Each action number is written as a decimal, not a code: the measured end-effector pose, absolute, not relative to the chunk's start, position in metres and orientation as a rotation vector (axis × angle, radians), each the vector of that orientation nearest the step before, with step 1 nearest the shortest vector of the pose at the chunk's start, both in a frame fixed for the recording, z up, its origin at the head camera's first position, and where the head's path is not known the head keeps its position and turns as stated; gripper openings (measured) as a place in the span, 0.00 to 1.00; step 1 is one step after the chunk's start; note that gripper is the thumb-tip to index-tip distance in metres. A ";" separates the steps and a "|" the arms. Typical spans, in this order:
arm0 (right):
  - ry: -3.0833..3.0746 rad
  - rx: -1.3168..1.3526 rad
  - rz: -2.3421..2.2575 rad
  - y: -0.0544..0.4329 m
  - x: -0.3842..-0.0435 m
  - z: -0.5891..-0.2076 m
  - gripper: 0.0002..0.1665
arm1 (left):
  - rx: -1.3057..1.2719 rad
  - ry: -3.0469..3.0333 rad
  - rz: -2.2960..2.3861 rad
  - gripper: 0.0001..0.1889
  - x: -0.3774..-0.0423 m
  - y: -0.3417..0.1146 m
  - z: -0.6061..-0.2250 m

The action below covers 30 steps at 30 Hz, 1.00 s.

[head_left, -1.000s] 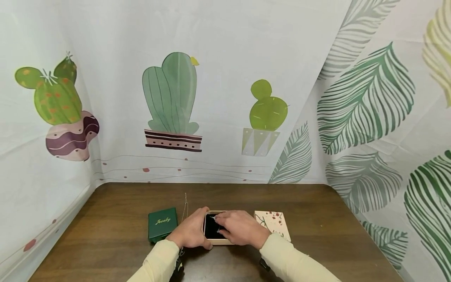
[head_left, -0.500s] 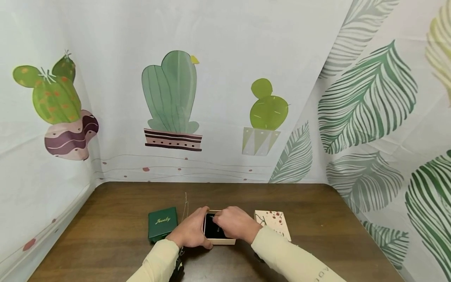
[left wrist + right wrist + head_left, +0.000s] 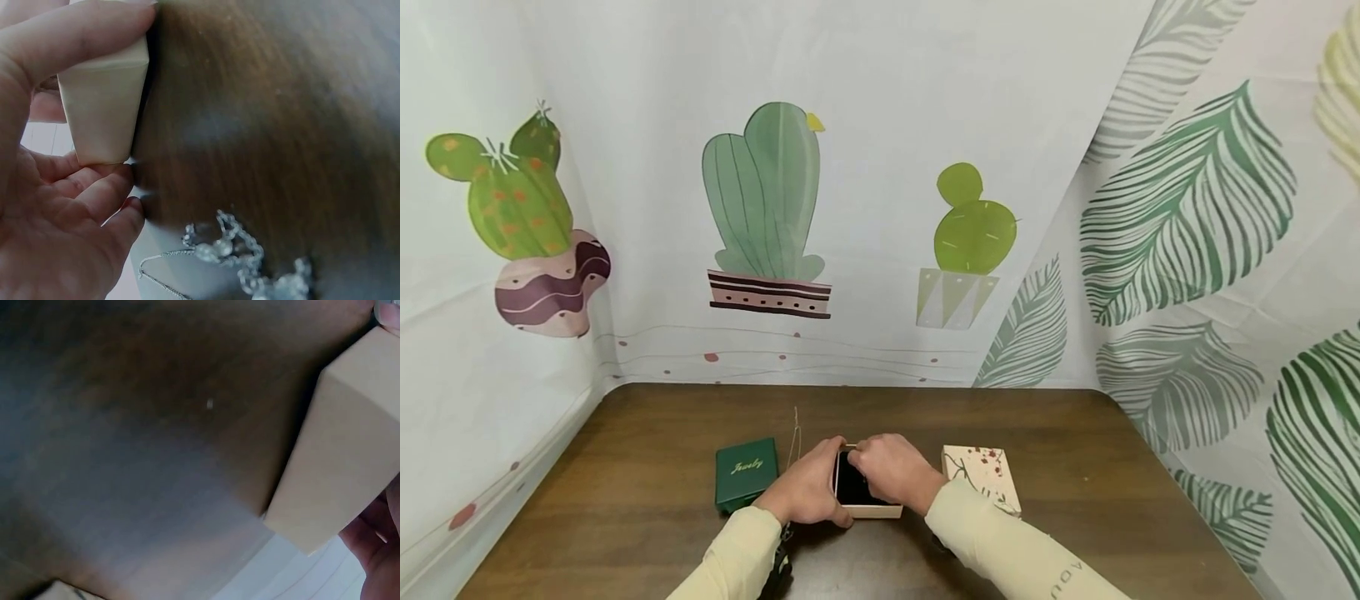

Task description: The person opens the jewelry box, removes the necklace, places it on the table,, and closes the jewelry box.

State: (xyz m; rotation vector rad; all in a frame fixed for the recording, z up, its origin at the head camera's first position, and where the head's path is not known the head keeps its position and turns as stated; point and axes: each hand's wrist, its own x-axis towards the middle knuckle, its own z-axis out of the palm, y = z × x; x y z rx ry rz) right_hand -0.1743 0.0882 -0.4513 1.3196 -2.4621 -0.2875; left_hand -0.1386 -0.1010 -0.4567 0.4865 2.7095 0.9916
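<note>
A small cream box (image 3: 868,512) with a black padded inside (image 3: 850,483) sits in front of me on the table. My left hand (image 3: 805,487) grips its left side, thumb at the front corner and fingers at the back, as the left wrist view also shows. My right hand (image 3: 895,467) reaches over the box from the right, fingers curled in a pinch near the pad's back left. A bit of silver chain (image 3: 864,479) shows just below those fingers; the rest is hidden under the hand. In the right wrist view the box's end wall (image 3: 337,450) fills the right side.
A green jewelry box (image 3: 747,469) stands shut to the left. Between it and my left hand lies a silver necklace (image 3: 796,429), seen closer as a blurred chain (image 3: 237,250). A cream lid with red blossoms (image 3: 981,475) lies at the right on the brown table (image 3: 1075,500).
My right hand has shifted slightly left and toward the box's back, its fingers curling tighter. Less of the silver jewelry shows now. My left hand keeps its grip on the box.
</note>
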 end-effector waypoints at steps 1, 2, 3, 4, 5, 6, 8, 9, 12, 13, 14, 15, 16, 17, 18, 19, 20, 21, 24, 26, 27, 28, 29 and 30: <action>-2.465 1.317 -0.246 0.089 -0.175 -0.452 0.08 | 0.490 2.713 0.993 0.62 -0.139 -0.101 -0.457; -2.470 1.316 -0.206 0.090 -0.176 -0.453 0.08 | 0.493 2.715 0.992 0.62 -0.139 -0.100 -0.456; -2.472 1.317 -0.166 0.091 -0.176 -0.453 0.08 | 0.496 2.715 0.991 0.62 -0.139 -0.100 -0.456; -2.472 1.322 -0.128 0.092 -0.176 -0.453 0.08 | 0.499 2.716 0.987 0.61 -0.139 -0.100 -0.456; -2.473 1.326 -0.095 0.092 -0.177 -0.452 0.09 | 0.499 2.715 0.986 0.61 -0.139 -0.100 -0.456; -2.472 1.332 -0.067 0.093 -0.177 -0.452 0.09 | 0.498 2.714 0.985 0.61 -0.139 -0.100 -0.455; -2.471 1.339 -0.019 0.094 -0.178 -0.450 0.09 | 0.498 2.710 0.991 0.61 -0.138 -0.100 -0.455; -2.468 1.342 0.003 0.095 -0.178 -0.449 0.09 | 0.497 2.710 0.995 0.61 -0.138 -0.100 -0.454; -2.460 1.353 0.058 0.095 -0.181 -0.446 0.09 | 0.493 2.707 1.005 0.61 -0.139 -0.100 -0.454; -2.456 1.358 0.073 0.095 -0.181 -0.445 0.10 | 0.494 2.708 1.008 0.61 -0.139 -0.100 -0.454; -2.450 1.362 0.085 0.095 -0.183 -0.444 0.10 | 0.494 2.709 1.008 0.61 -0.139 -0.100 -0.454; -2.445 1.365 0.100 0.095 -0.184 -0.442 0.10 | 0.496 2.712 1.006 0.61 -0.139 -0.101 -0.454; -2.441 1.367 0.112 0.096 -0.184 -0.441 0.11 | 0.499 2.715 1.007 0.61 -0.139 -0.101 -0.455; -2.435 1.371 0.118 0.096 -0.184 -0.439 0.11 | 0.501 2.716 1.013 0.61 -0.138 -0.101 -0.455; -2.431 1.373 0.130 0.096 -0.185 -0.438 0.12 | 0.505 2.721 1.013 0.61 -0.138 -0.101 -0.455; -2.428 1.377 0.136 0.096 -0.185 -0.436 0.12 | 0.509 2.725 1.014 0.61 -0.138 -0.101 -0.455; -2.424 1.381 0.143 0.097 -0.186 -0.435 0.12 | 0.512 2.728 1.014 0.60 -0.138 -0.101 -0.455; -2.423 1.385 0.150 0.097 -0.186 -0.434 0.12 | 0.514 2.732 1.016 0.60 -0.138 -0.101 -0.456; -2.422 1.395 0.157 0.098 -0.187 -0.430 0.12 | 0.528 2.735 1.025 0.58 -0.138 -0.101 -0.456; -2.423 1.397 0.165 0.099 -0.187 -0.428 0.12 | 0.538 2.740 1.023 0.57 -0.139 -0.101 -0.457; -2.426 1.398 0.169 0.099 -0.188 -0.427 0.12 | 0.542 2.744 1.021 0.57 -0.139 -0.101 -0.457; -2.429 1.400 0.173 0.100 -0.188 -0.425 0.12 | 0.547 2.746 1.019 0.57 -0.139 -0.101 -0.458; -2.433 1.403 0.176 0.100 -0.188 -0.424 0.12 | 0.548 2.749 1.018 0.57 -0.139 -0.101 -0.458; -2.438 1.404 0.179 0.100 -0.188 -0.423 0.12 | 0.546 2.749 1.018 0.57 -0.139 -0.102 -0.458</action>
